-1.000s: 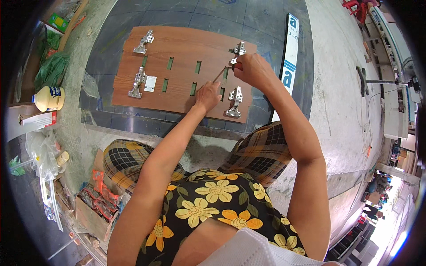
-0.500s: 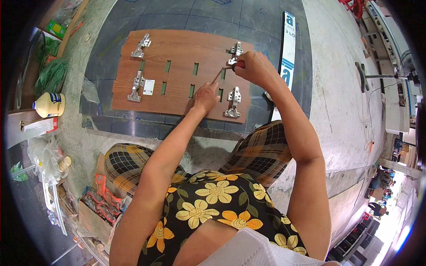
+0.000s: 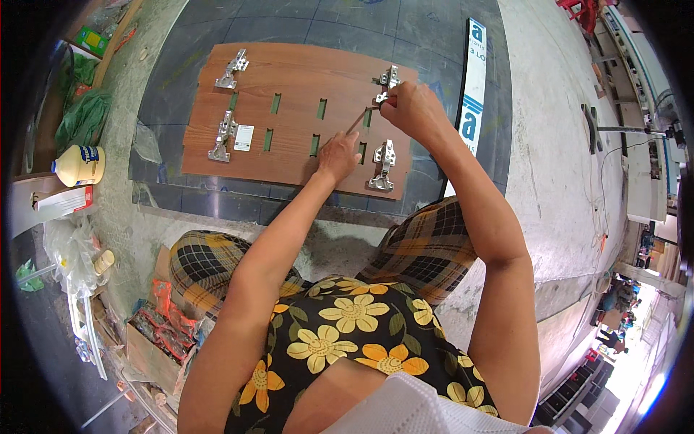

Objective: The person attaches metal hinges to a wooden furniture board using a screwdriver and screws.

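A brown wood-grain panel with several green-looking slots lies flat before me. Silver cabinet hinges sit near its corners: far left, near left, far right and near right. My right hand is closed around the handle of a screwdriver, just below the far right hinge. The shaft slants down to the left, to the fingertips of my left hand. Those fingers are pinched at the shaft's end, low over the panel; the tip itself is hidden.
Under the panel is a dark sheet on the concrete floor. A long white-and-blue strip lies to the right. At the left stand a yellowish jug and green bags. A cardboard box with red packets is by my left knee.
The view has shifted slightly. My right hand has turned a little on the screwdriver, and less of its handle shows. My left hand stays at the shaft's end.
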Demonstrator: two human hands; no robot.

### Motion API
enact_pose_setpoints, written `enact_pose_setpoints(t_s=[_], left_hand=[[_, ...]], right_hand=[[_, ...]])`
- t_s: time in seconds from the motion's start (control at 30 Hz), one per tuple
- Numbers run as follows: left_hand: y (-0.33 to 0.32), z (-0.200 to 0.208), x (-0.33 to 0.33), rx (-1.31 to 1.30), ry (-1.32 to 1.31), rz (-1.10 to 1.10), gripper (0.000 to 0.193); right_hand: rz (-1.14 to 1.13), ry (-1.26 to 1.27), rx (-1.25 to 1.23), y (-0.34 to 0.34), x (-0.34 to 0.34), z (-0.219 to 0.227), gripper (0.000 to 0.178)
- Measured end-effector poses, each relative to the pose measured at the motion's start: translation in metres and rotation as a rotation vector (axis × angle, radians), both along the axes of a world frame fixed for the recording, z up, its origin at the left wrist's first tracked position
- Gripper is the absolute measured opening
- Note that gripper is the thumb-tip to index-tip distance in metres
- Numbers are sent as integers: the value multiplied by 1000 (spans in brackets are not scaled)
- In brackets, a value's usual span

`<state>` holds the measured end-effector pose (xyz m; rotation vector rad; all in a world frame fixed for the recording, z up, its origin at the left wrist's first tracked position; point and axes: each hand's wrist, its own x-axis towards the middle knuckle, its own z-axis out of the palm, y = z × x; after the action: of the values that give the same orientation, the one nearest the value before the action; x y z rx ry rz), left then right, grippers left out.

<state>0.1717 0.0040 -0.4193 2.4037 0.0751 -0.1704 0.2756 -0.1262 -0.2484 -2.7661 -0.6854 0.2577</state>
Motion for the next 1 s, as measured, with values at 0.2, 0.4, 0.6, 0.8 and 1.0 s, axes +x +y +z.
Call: enact_pose_setpoints(t_s=[0.2,0.4,0.6,0.8,1.0], left_hand=[[1,-12,-2,44,-128,-2,58],[1,-1,-2,21,7,-7,58],[5,-6,-2,24,-15,-2,58],[3,-6,-2,24,-17,8,56],[2,-5,1,25,14,-4,56]], right_hand=[[50,-2,-7,5,1,2,21],[109,114,74,-10,0,14,21],[52,22,126,-6,0,15,21],[70,11,97,-6,2,3,21],[97,-40,61,-2,5,-2,22]])
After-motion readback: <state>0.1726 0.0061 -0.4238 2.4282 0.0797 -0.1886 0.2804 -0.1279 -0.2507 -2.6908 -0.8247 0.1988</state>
